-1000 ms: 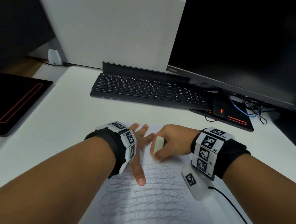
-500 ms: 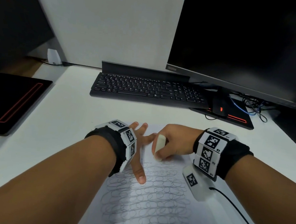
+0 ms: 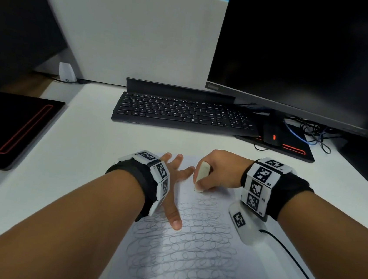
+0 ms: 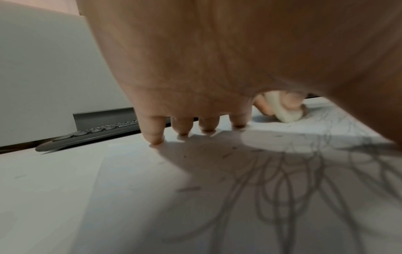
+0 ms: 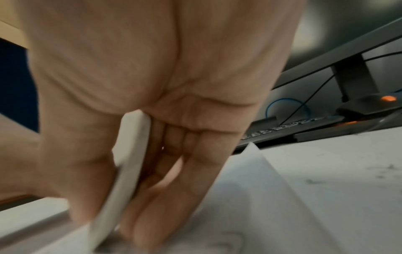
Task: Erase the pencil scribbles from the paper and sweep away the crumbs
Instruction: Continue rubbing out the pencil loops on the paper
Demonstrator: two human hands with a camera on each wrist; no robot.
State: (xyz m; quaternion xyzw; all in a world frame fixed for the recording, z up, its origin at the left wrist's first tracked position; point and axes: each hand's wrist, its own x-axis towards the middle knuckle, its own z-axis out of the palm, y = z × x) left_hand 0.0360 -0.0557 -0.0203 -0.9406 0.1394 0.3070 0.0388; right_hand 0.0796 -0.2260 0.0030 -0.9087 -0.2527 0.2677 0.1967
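A white sheet of paper (image 3: 188, 264) covered in looping pencil scribbles (image 3: 185, 248) lies on the desk in front of me. My left hand (image 3: 175, 184) lies flat and spread on the sheet's upper left part, fingertips (image 4: 155, 137) pressing down. My right hand (image 3: 216, 172) grips a white eraser (image 3: 202, 175), whose lower end touches the paper near its top edge. The eraser (image 5: 124, 170) sits between thumb and fingers in the right wrist view, and it (image 4: 282, 111) shows beyond the left palm. Small dark crumbs (image 4: 189, 189) lie on the paper.
A black keyboard (image 3: 181, 114) lies behind the paper, under a large dark monitor (image 3: 312, 57). A black mouse (image 3: 271, 135) rests on a pad with cables at the back right. A black pad with a red outline (image 3: 14, 128) lies at the left.
The right hand with the eraser has shifted slightly over the top of the sheet, rubbing there. The left hand stays pressed in the same place.
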